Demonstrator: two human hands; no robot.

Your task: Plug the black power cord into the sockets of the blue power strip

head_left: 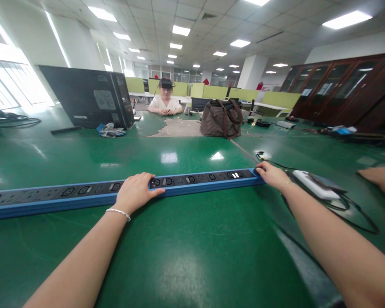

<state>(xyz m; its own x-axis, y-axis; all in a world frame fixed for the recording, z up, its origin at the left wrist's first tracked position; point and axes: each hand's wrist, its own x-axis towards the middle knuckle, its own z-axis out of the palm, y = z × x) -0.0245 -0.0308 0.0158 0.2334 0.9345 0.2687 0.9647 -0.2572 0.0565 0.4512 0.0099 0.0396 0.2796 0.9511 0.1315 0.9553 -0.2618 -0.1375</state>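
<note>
A long blue power strip (199, 181) with a black face and rows of sockets lies across the green table, running out of view on the left. My left hand (135, 191) is laid over its middle part, thumb along the near side and fingers over the far edge. At the strip's right end, my right hand (273, 175) closes its fingers round the tip, partly hiding it. A small black plug (260, 154) on a cable lies just beyond my right hand.
A white power adapter (317, 185) with black cables lies right of my right forearm, near another person's hand (380, 176). Farther back are a black computer case (93, 96), gloves (111, 130) and a brown bag (216, 120). Another person (165, 102) sits across the table.
</note>
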